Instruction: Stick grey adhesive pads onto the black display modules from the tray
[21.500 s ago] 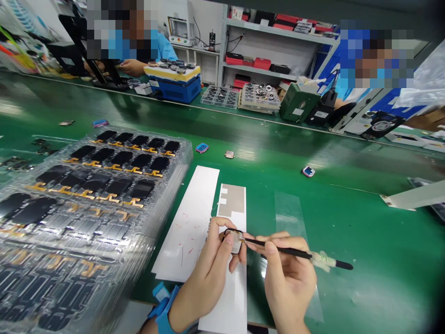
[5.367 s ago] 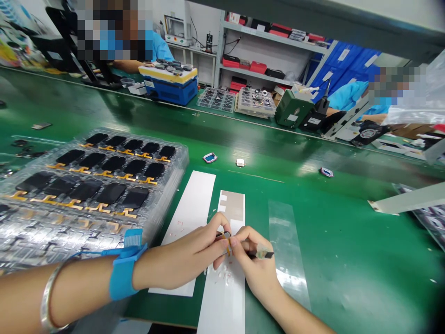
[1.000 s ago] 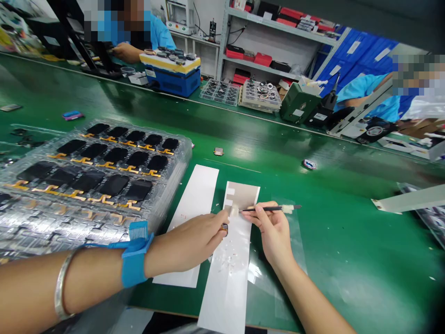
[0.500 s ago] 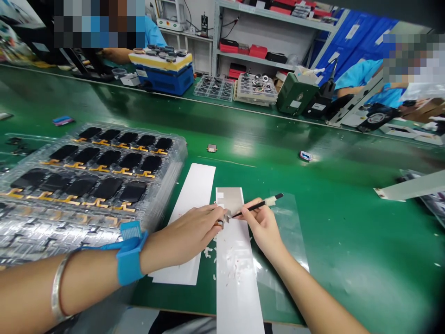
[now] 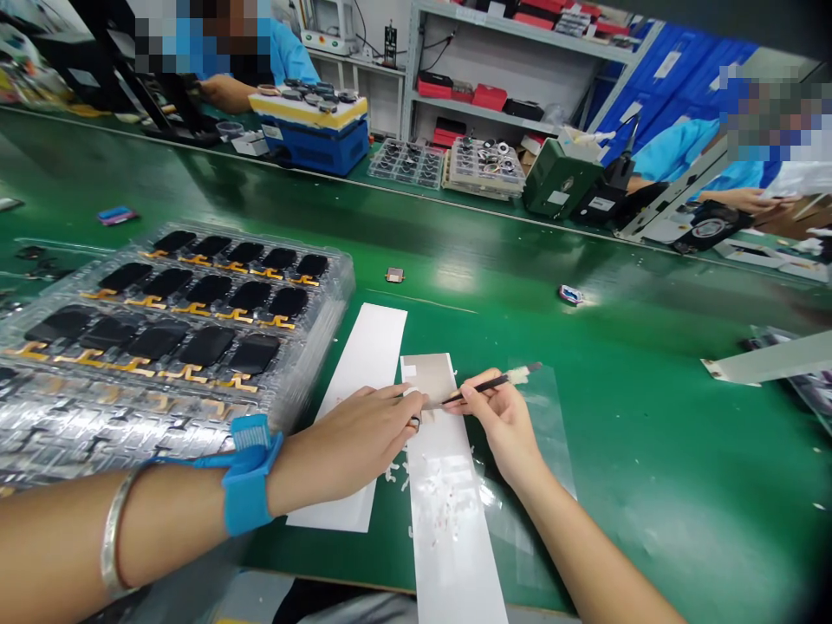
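Note:
A white strip sheet (image 5: 448,485) with a greyish upper part (image 5: 430,371) lies in front of me, small pale scraps scattered over it. My left hand (image 5: 364,438) rests across its left edge, fingers bent together, thumb and fingertips closed around something small; a dark, curved bit shows by the thumb, its kind unclear. In my right hand (image 5: 497,416) is a slim black pointed tool (image 5: 484,386) with a pale wrap near its rear end. Its tip meets the strip beside the left fingertips. Left of the strip, a second white sheet (image 5: 370,351) lies partly under my left forearm and hand.
Stacked clear trays (image 5: 318,316) of black screens with orange flex tails stand at left. A clear film (image 5: 552,433) lies under my right wrist. Further back are a small square part (image 5: 394,275) and a small blue-rimmed piece (image 5: 570,295). Two people work across the bench.
The tool tip and my right hand have shifted slightly right. The left fingertips have moved a little, and a small grey piece seen at them before is now mostly hidden. The view tilted slightly.

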Motion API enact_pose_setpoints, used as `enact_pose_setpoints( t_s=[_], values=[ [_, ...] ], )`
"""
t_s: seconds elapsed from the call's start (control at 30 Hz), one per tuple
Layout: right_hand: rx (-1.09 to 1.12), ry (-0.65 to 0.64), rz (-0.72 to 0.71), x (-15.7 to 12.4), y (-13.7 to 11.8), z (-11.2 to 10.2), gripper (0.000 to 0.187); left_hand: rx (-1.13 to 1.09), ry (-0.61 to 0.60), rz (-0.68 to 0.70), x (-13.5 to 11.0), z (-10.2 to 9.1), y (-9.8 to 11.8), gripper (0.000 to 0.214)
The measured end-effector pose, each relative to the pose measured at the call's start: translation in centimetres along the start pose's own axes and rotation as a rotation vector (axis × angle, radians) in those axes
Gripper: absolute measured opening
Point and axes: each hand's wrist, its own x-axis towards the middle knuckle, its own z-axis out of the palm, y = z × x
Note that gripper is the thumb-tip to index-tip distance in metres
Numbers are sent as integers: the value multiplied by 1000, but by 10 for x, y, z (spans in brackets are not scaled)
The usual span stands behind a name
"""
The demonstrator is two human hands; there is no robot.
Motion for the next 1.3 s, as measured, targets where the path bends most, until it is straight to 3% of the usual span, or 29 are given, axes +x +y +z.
enact_pose_setpoints(
  t_s=[0.2,0.43,0.6,0.7,0.83,1.03,1.13,1.3],
  values=[
    [-56,-6,26,-2,0,-6,37,-27,12,37,-1,1,-2,32],
    [-14,-59,76,0,6,6,40,16,0,29,0,2,-1,28],
    [56,-65,33,-7,-5,2,32,-11,51,65,0,1,0,22],
    [134,19,-93,-13,-22,-4,25,-26,21,24,0,-1,1,19],
    [223,202,-274,-23,-51,-7,20,-260,115,-3,3,-5,2,15],
    [206,288,-299,-39,-61,-3,19,-679,148,-29,5,-5,5,10],
    [179,247,-248,-43,-48,-6,24,-743,140,-48,6,-1,3,9],
    [95,8,2,-38,-22,-16,30,-701,107,-49,5,1,0,9]
  ],
)
